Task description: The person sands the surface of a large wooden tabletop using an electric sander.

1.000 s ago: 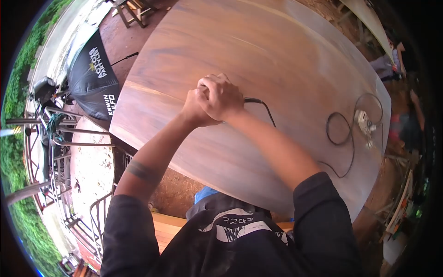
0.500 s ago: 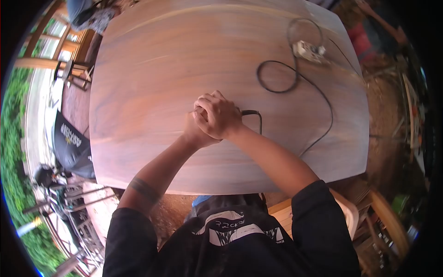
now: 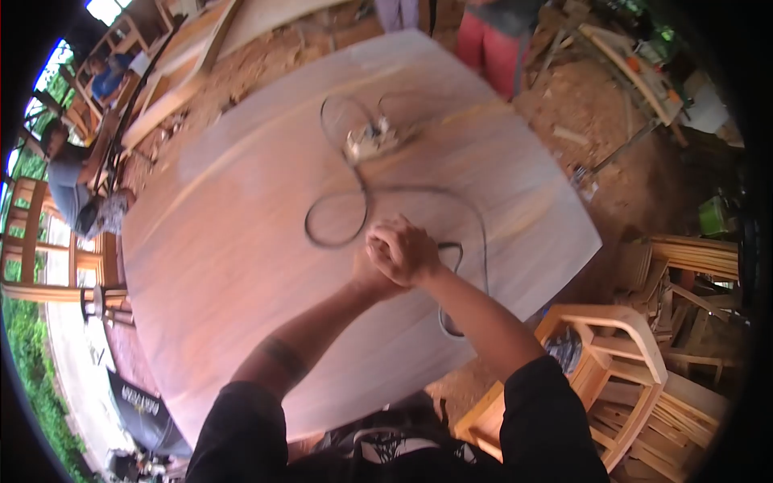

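Black-corded tool (image 3: 445, 245) under curled hands (image 3: 401, 253)

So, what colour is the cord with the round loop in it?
The cord looks dark, black or deep grey; the head view shows it best.

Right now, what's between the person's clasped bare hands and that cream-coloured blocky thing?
In the head view, a thin dark looping cable crosses the brown wooden tabletop between them.
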`<state>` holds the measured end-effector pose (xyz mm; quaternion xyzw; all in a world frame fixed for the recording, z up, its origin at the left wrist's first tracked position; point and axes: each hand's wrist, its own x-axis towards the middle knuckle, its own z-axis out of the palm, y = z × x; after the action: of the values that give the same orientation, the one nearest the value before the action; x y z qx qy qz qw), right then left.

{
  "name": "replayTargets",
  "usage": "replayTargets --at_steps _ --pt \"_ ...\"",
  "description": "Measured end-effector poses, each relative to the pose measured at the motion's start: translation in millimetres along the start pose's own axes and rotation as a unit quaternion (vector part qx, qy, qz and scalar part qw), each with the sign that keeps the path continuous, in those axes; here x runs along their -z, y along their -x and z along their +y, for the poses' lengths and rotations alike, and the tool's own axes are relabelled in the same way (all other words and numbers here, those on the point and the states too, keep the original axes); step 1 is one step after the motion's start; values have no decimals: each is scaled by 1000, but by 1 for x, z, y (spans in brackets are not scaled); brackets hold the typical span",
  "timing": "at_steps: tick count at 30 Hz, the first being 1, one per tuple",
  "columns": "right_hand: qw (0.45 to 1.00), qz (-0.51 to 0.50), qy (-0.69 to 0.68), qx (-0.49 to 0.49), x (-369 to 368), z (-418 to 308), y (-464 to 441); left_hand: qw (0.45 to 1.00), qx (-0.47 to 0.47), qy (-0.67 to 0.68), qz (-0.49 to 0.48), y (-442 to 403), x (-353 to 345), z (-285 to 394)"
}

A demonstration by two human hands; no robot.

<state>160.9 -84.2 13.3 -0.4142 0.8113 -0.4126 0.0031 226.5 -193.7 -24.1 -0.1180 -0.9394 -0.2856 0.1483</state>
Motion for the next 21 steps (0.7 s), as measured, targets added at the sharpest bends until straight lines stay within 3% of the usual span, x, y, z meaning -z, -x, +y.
replayTargets --at_steps 3,6,9,10,13,16,21 --pt "998 -40 24 -35 33 47 -3 999 -24 14 -16 -54 -23 19" --pt "998 39 47 -32 65 71 -11 999 -44 -16 -24 -98 -47 26" --pt "997 39 58 -23 80 95 -19 992 0 -32 -120 -125 -55 27" --pt "997 40 58 -20 81 96 -19 994 -7 -33 -99 -127 -53 28" --pt "998 28 43 -21 76 86 -18 998 -12 -2 -62 -117 -45 29" --pt "998 28 46 -13 53 60 -18 993 46 -11 -105 -91 -21 28" --pt "999 -40 30 1 -1 0 -25 995 85 3 -59 -22 22 0"
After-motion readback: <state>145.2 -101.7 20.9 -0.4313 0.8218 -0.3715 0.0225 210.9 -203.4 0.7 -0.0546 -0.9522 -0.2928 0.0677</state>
